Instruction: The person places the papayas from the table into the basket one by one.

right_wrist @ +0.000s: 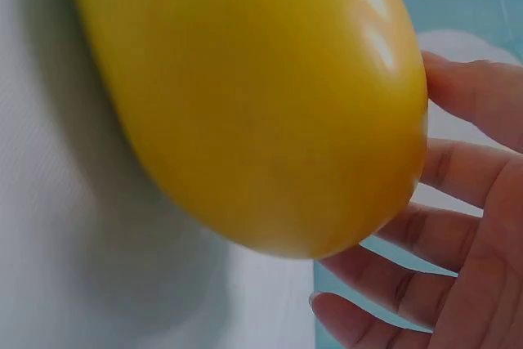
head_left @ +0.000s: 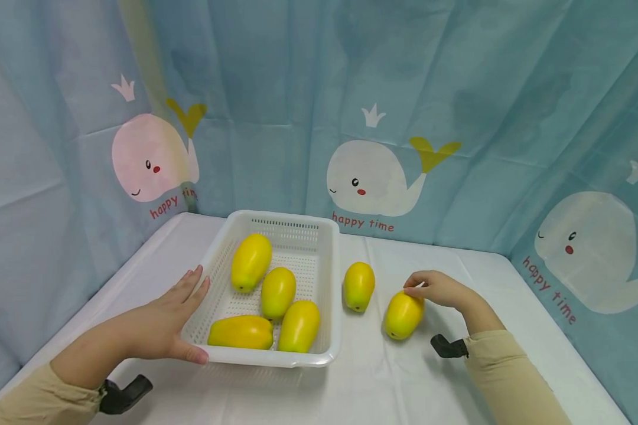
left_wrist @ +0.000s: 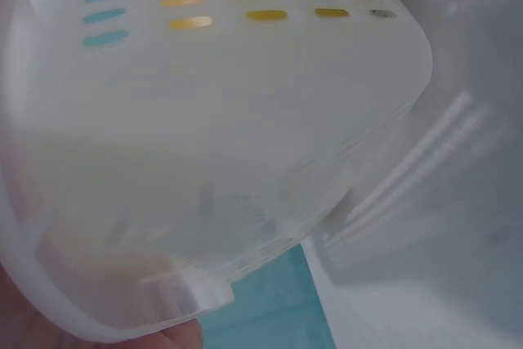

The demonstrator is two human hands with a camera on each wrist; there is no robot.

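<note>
A white plastic basket (head_left: 326, 283) stands left of centre in the head view, with several yellow-green papayas inside, such as one papaya (head_left: 251, 262) at its back left. My left hand (head_left: 162, 321) rests spread along the basket's left rim, its thumb at the near corner. In the left wrist view the basket's wall (left_wrist: 212, 112) fills most of the picture. My right hand (head_left: 438, 289) holds a papaya (head_left: 402, 319) by its upper end, to the right of the basket. The right wrist view shows curved fingers (right_wrist: 458, 169) against this papaya (right_wrist: 261, 112).
Another papaya (head_left: 358, 287) lies on the white tablecloth (head_left: 372, 378) between the basket and the right hand. A blue curtain (head_left: 266, 100) with printed whales encloses the table at the back and sides.
</note>
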